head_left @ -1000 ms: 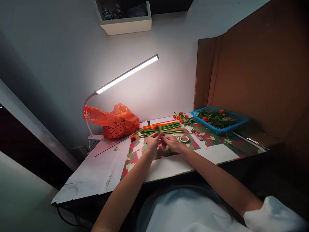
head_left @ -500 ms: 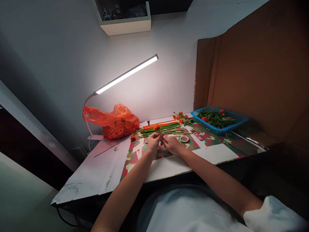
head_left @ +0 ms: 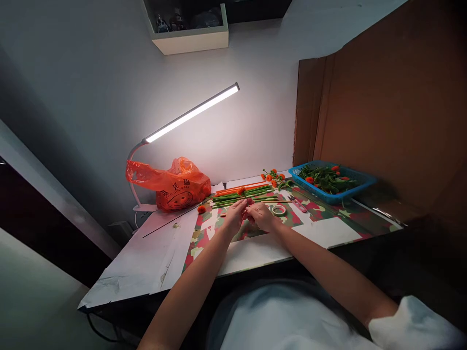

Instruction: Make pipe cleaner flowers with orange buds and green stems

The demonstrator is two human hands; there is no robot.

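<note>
An orange flower (head_left: 241, 191) is held upright just above the green stems (head_left: 251, 194), its stalk pinched in the closed grip of the left hand (head_left: 236, 215) and right hand (head_left: 260, 216), which are brought together over the bench (head_left: 146, 262). A tape roll (head_left: 279, 210) is seen near the right hand.

A lit lamp (head_left: 192, 113) stands by an orange bag (head_left: 182, 188), below a shelf (head_left: 195, 43).

Left hand (head_left: 235, 215) beside right hand (head_left: 260, 216), orange flower (head_left: 241, 191) above
</note>
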